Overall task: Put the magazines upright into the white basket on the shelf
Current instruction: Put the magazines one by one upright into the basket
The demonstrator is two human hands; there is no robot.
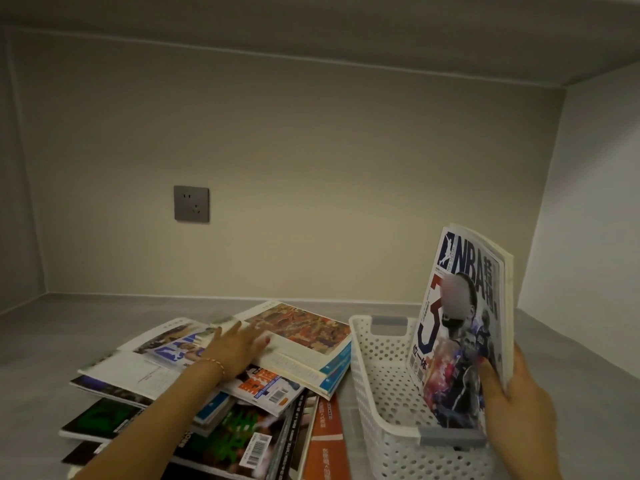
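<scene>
A white perforated basket with grey handle strips stands on the grey shelf at the lower right. Inside it an NBA magazine stands upright against the right side, and my right hand grips its lower right edge, thumb on the cover. To the left of the basket lies a loose pile of several magazines, some flat and overlapping. My left hand rests flat with fingers spread on the top magazine, whose cover shows a colourful picture.
A grey wall socket sits on the back wall. The shelf's right side wall rises close beside the basket. An upper board closes the space overhead. An orange magazine lies between pile and basket.
</scene>
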